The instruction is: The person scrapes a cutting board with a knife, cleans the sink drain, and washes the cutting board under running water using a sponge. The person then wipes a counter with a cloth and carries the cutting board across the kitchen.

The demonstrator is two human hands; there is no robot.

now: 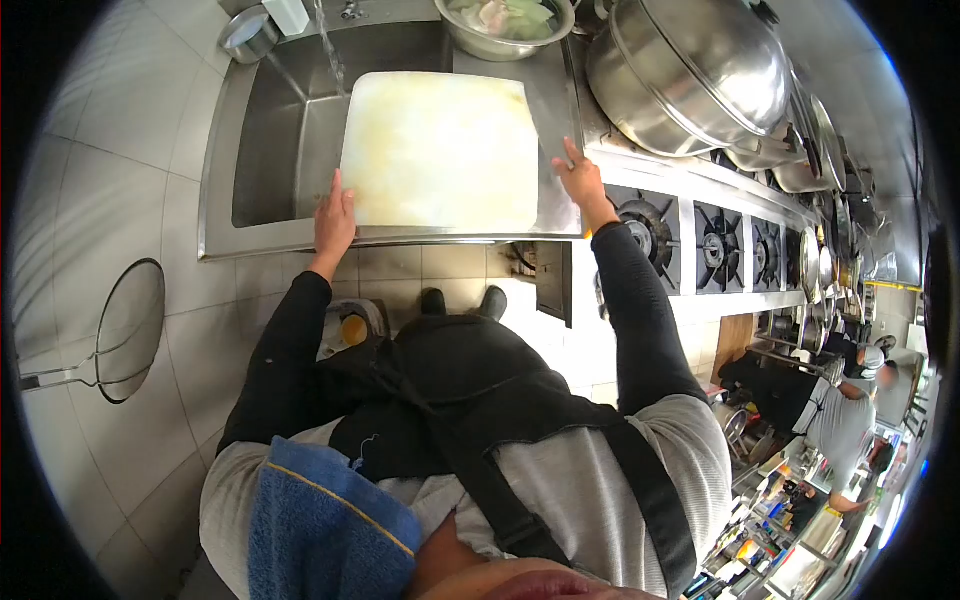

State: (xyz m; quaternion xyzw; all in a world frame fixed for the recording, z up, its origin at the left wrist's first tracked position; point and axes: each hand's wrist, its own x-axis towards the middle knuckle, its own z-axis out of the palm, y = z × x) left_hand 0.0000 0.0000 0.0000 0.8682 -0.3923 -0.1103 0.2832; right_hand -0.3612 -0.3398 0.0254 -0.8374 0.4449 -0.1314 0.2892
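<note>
A large white cutting board (440, 150), stained yellowish, lies flat across the right part of the sink and the steel counter beside it. At its lower left edge is my left hand (335, 218), index finger stretched along the side and thumb against the edge. It does not appear wrapped around the board. My right hand (582, 183) is off to the right of the board, fingers spread, holding nothing. Water (330, 45) runs from above into the steel sink (270, 150) on the left.
A steel bowl (505, 47) of pale green leafy pieces stands behind the board. To the right are a big domed steel pot (690, 75) and gas burners (715, 245). A wire strainer (132, 330) hangs at left. Another person (835, 415) works far right.
</note>
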